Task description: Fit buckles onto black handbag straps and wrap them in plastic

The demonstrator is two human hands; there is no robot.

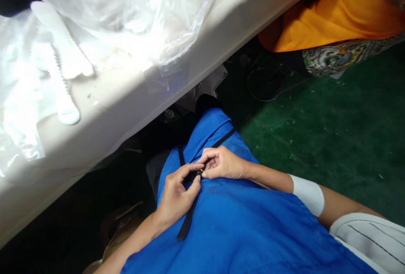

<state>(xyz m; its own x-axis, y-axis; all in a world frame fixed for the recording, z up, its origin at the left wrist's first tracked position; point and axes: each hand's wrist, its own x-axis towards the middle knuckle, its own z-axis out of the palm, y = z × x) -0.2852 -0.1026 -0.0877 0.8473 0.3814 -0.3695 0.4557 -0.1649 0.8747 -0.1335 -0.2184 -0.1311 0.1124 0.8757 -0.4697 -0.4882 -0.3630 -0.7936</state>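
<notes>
From the head camera I look down at two bare hands meeting near the centre of the frame, above a lap covered in blue cloth (240, 219). I see the left hand (177, 194) reach in from the lower left, its thumb and forefinger nearly closed on a small dark piece (198, 173) with a thin orange streak. The right hand (224, 163) comes in from the right, fingers curled, its thumb and forefinger pinched at the same piece. It is too small for me to make out further. A black strap (186, 224) hangs below the left hand, across the cloth. A white band (307, 194) circles the right forearm. Across the upper left I have a pale table (126, 97) bearing clear plastic (133, 12) and white ridge-edged pieces (65, 92). At upper right is another person in an orange top (341, 17), above a green floor (332, 126).
</notes>
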